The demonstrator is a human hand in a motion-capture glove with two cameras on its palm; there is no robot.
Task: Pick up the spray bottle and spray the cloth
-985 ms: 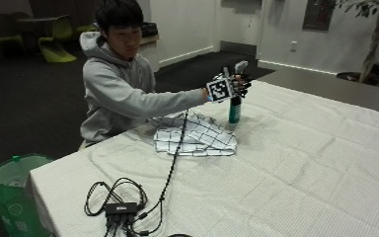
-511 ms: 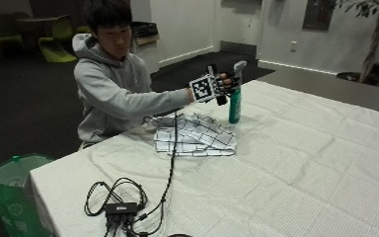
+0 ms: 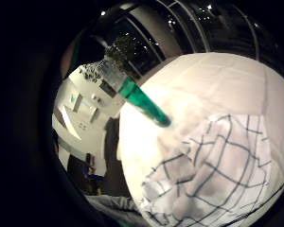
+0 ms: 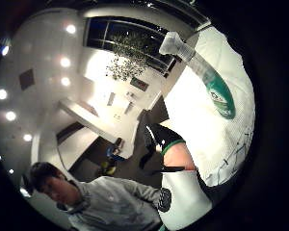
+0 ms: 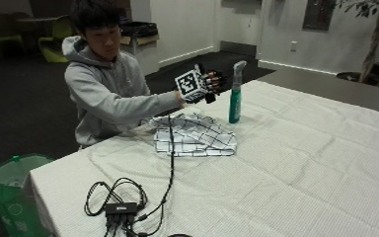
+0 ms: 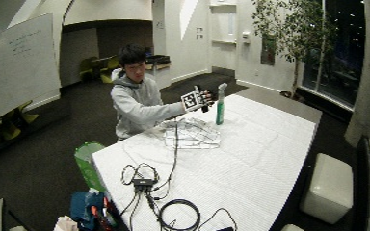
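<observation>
Your gloved right hand point(image 5: 210, 85) is raised above the table, level with the upper part of the spray bottle point(image 5: 235, 93) and just beside it on your side; the fingers look spread and fairly straight, holding nothing, and no contact with the bottle shows. The palm faces the bottle, with a gap between them in both palm views.

The spray bottle stands upright on the white tablecloth point(image 5: 294, 163); its long axis runs straight up and down, green body below, pale trigger head point(image 5: 239, 65) on top. The nozzle seems to point away from you, toward the far side of the table, though this is hard to tell for certain.

Just beside the bottle's base, on your side, lies the cloth point(image 5: 193, 136); it is white with a dark grid pattern, crumpled in a loose heap, not touching the bottle as far as can be seen.

Judging by its looks, the bottle is slim, stiff plastic, probably light, smooth and a little slippery; being tall and narrow, it may tip if nudged sideways. The best hold is likely round the neck just under the head, forefinger free for the trigger; you would then need to turn the nozzle back toward the cloth.
</observation>
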